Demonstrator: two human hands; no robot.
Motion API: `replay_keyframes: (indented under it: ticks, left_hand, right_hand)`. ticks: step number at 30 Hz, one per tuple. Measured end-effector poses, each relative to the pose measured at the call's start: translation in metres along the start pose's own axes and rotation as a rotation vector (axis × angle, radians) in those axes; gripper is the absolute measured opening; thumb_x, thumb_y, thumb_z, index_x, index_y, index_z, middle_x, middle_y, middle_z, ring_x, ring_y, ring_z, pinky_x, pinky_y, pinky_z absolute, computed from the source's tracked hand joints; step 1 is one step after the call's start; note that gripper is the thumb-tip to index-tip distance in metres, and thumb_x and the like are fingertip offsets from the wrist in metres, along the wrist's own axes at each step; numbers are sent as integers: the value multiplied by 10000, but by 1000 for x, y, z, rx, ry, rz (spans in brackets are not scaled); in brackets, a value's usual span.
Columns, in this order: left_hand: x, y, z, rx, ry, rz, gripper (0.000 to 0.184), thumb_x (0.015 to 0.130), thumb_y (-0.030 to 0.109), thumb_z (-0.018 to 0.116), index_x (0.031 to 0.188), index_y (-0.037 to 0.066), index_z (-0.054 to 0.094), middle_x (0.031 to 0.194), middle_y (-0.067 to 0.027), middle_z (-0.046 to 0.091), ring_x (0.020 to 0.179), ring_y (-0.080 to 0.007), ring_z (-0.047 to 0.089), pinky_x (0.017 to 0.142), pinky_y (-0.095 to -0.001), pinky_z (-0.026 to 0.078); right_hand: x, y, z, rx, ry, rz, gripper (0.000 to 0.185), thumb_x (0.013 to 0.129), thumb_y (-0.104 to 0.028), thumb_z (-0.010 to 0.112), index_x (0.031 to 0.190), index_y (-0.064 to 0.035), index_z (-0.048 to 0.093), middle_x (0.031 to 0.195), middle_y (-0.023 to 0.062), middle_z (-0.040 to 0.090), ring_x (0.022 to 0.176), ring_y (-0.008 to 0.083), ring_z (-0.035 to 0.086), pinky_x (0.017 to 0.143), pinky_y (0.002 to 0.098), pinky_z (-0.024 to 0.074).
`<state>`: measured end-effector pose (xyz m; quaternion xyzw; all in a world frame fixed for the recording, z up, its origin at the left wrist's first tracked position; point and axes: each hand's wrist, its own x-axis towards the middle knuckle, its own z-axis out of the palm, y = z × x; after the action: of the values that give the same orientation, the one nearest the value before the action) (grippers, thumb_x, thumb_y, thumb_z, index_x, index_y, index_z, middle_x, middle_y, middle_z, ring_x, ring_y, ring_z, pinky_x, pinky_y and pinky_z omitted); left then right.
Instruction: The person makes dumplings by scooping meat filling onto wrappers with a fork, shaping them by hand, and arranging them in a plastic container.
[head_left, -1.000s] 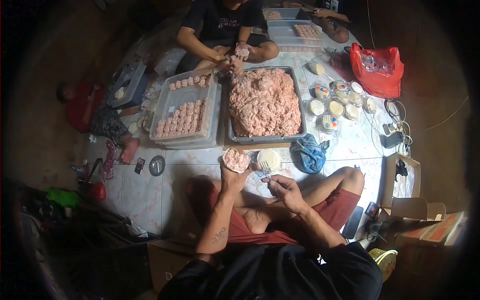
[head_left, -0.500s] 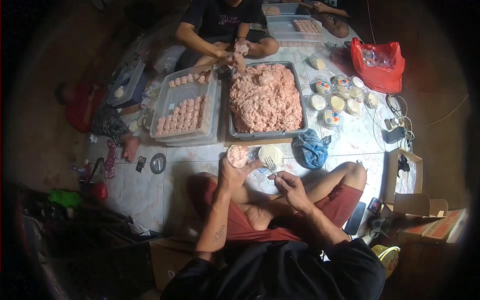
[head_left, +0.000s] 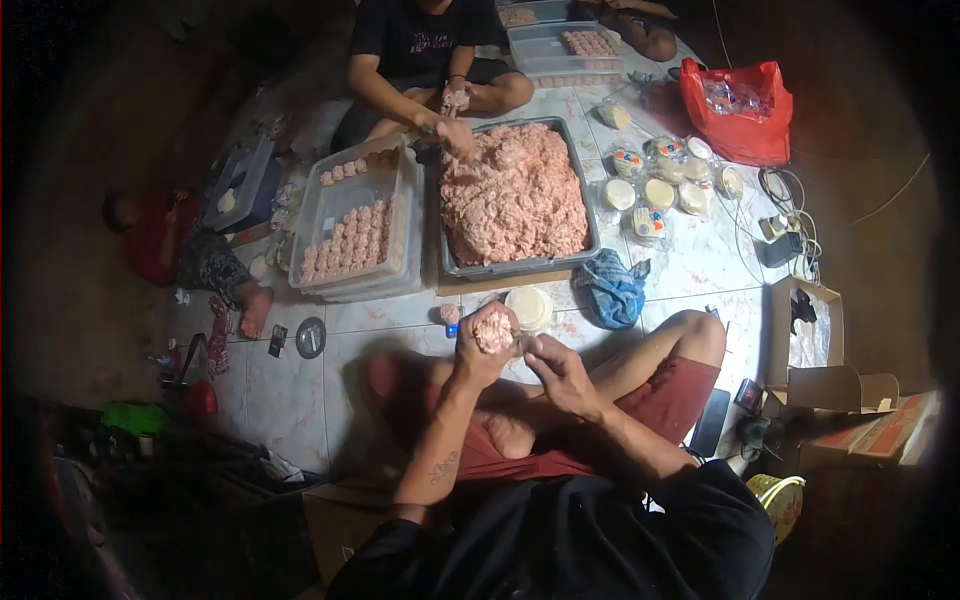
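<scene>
My left hand (head_left: 478,360) is cupped around a dumpling (head_left: 493,331), a round of dough with pink minced meat showing on top. Close against it, my right hand (head_left: 565,378) grips a fork (head_left: 521,343); its tines are mostly hidden beside the left fingers. Just beyond both hands lies a stack of round white dumpling wrappers (head_left: 530,307). A large grey tub of minced meat (head_left: 516,195) stands past the wrappers. Left of it, a clear plastic box (head_left: 312,215) holds rows of finished dumplings (head_left: 350,240).
Across the tub, a co-worker's hand (head_left: 457,138) is over the meat. To the right are a blue cloth (head_left: 612,288), several wrapper packs (head_left: 650,222), a red bag (head_left: 740,115) and cables (head_left: 800,225). An opened cardboard box (head_left: 805,335) stands near my right knee.
The meat-topped wrapper has gone from lying flat and open to being gathered up in my left hand. My right hand has brought the fork in against it. The view has shifted slightly.
</scene>
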<state>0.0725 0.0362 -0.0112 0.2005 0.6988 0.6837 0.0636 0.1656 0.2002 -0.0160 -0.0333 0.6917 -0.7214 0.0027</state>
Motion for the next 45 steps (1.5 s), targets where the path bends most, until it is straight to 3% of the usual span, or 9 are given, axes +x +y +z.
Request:
replay_keyframes:
  ticks: [3, 9, 13, 17, 25, 32, 36, 42, 45]
  left_hand:
    - [1, 16, 10, 228, 128, 25, 333, 717, -22, 875, 907, 23, 605, 807, -18, 623, 788, -95, 619, 727, -272, 544]
    - [2, 36, -9, -183, -18, -4, 385, 711, -1, 893, 951, 36, 595, 888, -8, 609, 832, -75, 586, 749, -224, 497]
    - [3, 9, 8, -105, -65, 120, 400, 736, 110, 907, 978, 40, 597, 863, -8, 613, 764, -97, 569, 712, -255, 493]
    - [8, 27, 14, 196, 159, -24, 405, 722, 141, 922, 934, 47, 590, 878, -13, 629, 776, -90, 579, 739, -260, 508]
    - [1, 33, -11, -291, -7, -146, 409, 738, 63, 898, 995, 32, 582, 881, -29, 646, 789, -108, 626, 748, -248, 528]
    - [8, 25, 8, 355, 163, 71, 375, 700, 125, 931, 838, 37, 593, 743, 9, 586, 666, -118, 533, 620, -294, 471]
    - [5, 39, -15, 263, 128, 29, 414, 662, 158, 952, 871, 31, 618, 815, -15, 646, 734, -117, 568, 660, -306, 482]
    - [6, 20, -15, 556, -122, -73, 457, 686, 229, 941, 965, 14, 650, 879, -53, 687, 800, -133, 611, 735, -304, 513]
    - [3, 40, -26, 283, -92, 60, 434, 713, 253, 929, 934, 14, 642, 873, -62, 680, 778, -142, 617, 723, -306, 511]
  right_hand:
    - [-3, 3, -6, -242, 104, -122, 163, 1005, -81, 580, 1102, -6, 688, 911, 114, 622, 889, 226, 589, 813, 343, 477]
    - [-18, -4, -23, 131, 12, 220, 192, 1017, -76, 568, 1153, 1, 680, 917, 86, 602, 912, 174, 572, 842, 291, 452]
    - [-7, 1, 8, -16, 66, -74, 165, 1005, -18, 568, 1128, 44, 660, 922, 46, 578, 912, 134, 540, 797, 266, 435]
    - [5, -13, 7, -338, 225, -221, 199, 948, 1, 598, 1128, -24, 679, 887, 172, 574, 789, 294, 572, 720, 366, 461]
    - [-18, -2, -12, 75, 93, 86, 188, 1005, -47, 565, 1121, 9, 702, 943, 82, 606, 891, 159, 560, 835, 295, 442]
    - [6, -22, 9, -510, 133, -188, 264, 922, 21, 584, 1176, 9, 651, 950, 237, 617, 839, 392, 622, 766, 397, 509]
    - [4, -64, -14, -454, 188, 84, 243, 898, -3, 619, 1140, -4, 646, 932, 240, 639, 868, 388, 644, 728, 418, 505]
    - [9, -62, -16, -653, 84, -395, 117, 855, 45, 642, 965, 21, 611, 875, 216, 565, 767, 439, 565, 668, 431, 467]
    - [7, -66, -40, -733, 123, -210, 89, 867, 45, 649, 937, 26, 596, 860, 205, 566, 727, 388, 562, 655, 404, 460]
